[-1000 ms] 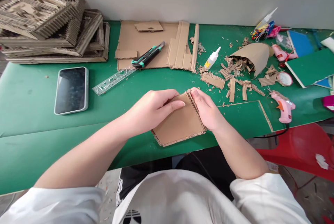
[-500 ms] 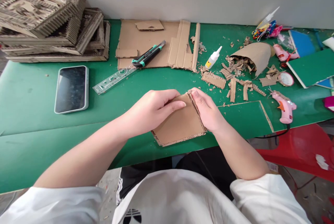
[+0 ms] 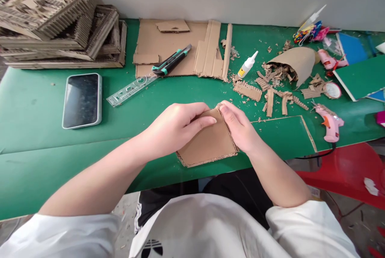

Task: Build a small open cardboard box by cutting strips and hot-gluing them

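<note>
Between my hands, over the near edge of the green table, is a square cardboard piece [image 3: 207, 142] with rough corrugated strips along its edges. My left hand [image 3: 183, 127] is closed on its far left side, thumb on top and the other fingers partly hidden beneath. At the far right corner, my right hand [image 3: 236, 125] grips the edge, its thumb pressed along the strip. A glue bottle [image 3: 247, 65] with a white nozzle stands beyond my right hand. Past my left hand lie a box cutter [image 3: 171, 61] and a clear ruler [image 3: 130, 91].
Corrugated cardboard frames [image 3: 63, 29] are stacked at the far left, behind a phone [image 3: 82, 100]. Cardboard sheets [image 3: 177, 41] lie against the wall. Scraps [image 3: 248, 90], a pink glue gun [image 3: 330, 121] and green boards [image 3: 362, 77] spread to the right. A red stool [image 3: 345, 174] stands below.
The camera view has shifted very slightly. Both hands keep the same hold on the cardboard piece, which has barely moved.
</note>
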The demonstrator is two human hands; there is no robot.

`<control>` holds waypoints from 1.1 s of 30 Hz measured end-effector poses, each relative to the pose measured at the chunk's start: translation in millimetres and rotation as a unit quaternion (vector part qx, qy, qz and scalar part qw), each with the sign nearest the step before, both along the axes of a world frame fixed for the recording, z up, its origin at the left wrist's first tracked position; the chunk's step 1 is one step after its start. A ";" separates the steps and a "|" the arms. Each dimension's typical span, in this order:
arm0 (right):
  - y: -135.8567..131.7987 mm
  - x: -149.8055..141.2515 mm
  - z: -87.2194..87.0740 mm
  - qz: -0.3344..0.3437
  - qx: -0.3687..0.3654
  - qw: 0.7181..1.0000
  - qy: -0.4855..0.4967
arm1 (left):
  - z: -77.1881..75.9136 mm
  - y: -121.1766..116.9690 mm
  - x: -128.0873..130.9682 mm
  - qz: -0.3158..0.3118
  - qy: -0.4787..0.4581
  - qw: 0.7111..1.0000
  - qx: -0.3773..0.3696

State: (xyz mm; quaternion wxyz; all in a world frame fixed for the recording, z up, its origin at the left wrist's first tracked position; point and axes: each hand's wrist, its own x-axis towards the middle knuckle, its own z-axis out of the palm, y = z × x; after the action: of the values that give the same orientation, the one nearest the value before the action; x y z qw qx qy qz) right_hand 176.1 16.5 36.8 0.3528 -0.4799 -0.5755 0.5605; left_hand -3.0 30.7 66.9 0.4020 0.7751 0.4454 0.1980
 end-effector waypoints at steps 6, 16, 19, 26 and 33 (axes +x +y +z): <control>-0.1 -0.1 -1.1 0.003 0.001 1.000 0.001 | -0.5 -0.1 -0.1 0.000 -0.005 1.000 0.007; -0.5 -1.1 -4.3 0.001 0.020 1.000 0.013 | -0.9 0.2 0.6 0.003 -0.004 1.000 0.015; -0.6 -1.6 -5.1 -0.001 0.019 1.000 0.020 | -0.7 0.2 0.4 0.003 -0.007 1.000 0.017; -0.7 -2.2 -7.0 -0.011 0.029 0.999 0.026 | -2.0 0.5 0.3 0.001 -0.007 1.000 0.026; -2.3 -4.7 -8.9 -0.033 0.049 0.998 0.020 | -1.2 0.0 0.7 0.005 -0.003 0.999 0.048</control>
State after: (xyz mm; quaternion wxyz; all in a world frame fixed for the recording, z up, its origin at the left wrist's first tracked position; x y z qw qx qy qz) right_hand 171.3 14.2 28.0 0.4060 -0.4693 -0.5786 0.5293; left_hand -2.3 30.7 65.7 0.3647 0.7907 0.4378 0.2238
